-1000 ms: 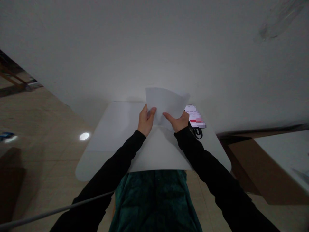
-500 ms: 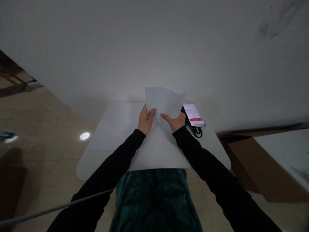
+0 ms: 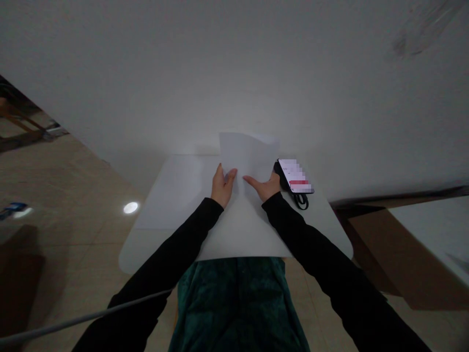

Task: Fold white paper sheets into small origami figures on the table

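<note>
A white sheet of paper (image 3: 247, 151) is held raised and slightly curved over the table, its upper edge near the wall. My left hand (image 3: 222, 187) grips its lower left part, with the thumb on the near face and the other fingers partly hidden. On the right side, my right hand (image 3: 267, 186) holds the same sheet, thumb pointing inward and fingers behind it. More white paper (image 3: 168, 190) lies flat on the left half of the table. Close to my right hand is a phone (image 3: 296, 177) with its screen lit.
The white table (image 3: 238, 239) has rounded front corners and stands against a pale wall (image 3: 234, 73). A black looped cable (image 3: 301, 201) lies below the phone. At the right is a brown and white box-like object (image 3: 395, 254). A grey cord (image 3: 88, 317) crosses my left sleeve.
The raised sheet's right edge has come slightly inward, and both hands are a touch lower in view. The whole view has shifted a little; both hands keep their hold.
</note>
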`<state>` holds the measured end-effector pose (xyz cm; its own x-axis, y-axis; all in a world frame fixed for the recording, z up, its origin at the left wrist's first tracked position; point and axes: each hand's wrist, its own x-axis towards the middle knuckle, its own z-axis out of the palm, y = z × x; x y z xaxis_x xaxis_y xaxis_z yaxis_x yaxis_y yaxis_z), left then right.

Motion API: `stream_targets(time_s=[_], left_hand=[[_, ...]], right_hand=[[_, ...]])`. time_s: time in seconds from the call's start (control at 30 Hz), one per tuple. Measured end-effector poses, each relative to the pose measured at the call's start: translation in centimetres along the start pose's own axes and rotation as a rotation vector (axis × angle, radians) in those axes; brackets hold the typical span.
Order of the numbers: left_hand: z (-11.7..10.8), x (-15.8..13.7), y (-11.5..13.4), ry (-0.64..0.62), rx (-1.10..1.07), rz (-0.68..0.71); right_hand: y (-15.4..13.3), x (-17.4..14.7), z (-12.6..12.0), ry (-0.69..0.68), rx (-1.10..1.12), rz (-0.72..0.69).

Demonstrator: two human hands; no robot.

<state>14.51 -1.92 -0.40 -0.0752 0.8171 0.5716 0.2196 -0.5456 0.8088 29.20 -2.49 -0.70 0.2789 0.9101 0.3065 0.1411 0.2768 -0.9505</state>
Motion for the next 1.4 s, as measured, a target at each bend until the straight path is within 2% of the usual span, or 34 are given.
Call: stream_targets(time_s=[0.2,0.4,0.63,0.73,0.83,0.9,1.07,1.4], left_hand=[[-0.4,0.3,0.3,0.002,0.090,0.028],[-0.7,0.4,-0.1,0.017,0.176,0.001],[-1.0,0.8,0.1,-0.020,0.120,0.045],[-1.2,1.0,0.5,-0.012,0.175,0.050],[-1.7,1.3,0.9,0.012,0.263,0.050],[-2.2,1.6,1.1,0.030,0.309,0.051],[-3.1,2.2,1.1,0.023,0.433,0.064],[-3.5,2.7,0.5,-0.081,0.421,0.084]], right_hand=[[-0.7,-0.4,0.2,0.011,0.012,0.027],[-0.7,-1.1,0.7,-0.004,0.093,0.050],[-0.9,-1.2,0.8,-0.014,0.082,0.069],[-1.2,-0.9,0.6,-0.007,0.086,0.087],[-1.6,-0.6,0.3,-0.041,0.106,0.085],[-1.9,-0.3,-0.1,-0.107,0.151,0.083],[-2.4,0.5,-1.2,-0.290,0.257,0.181],[-2.9,2.1,-3.0,-0.232,0.230,0.163]])
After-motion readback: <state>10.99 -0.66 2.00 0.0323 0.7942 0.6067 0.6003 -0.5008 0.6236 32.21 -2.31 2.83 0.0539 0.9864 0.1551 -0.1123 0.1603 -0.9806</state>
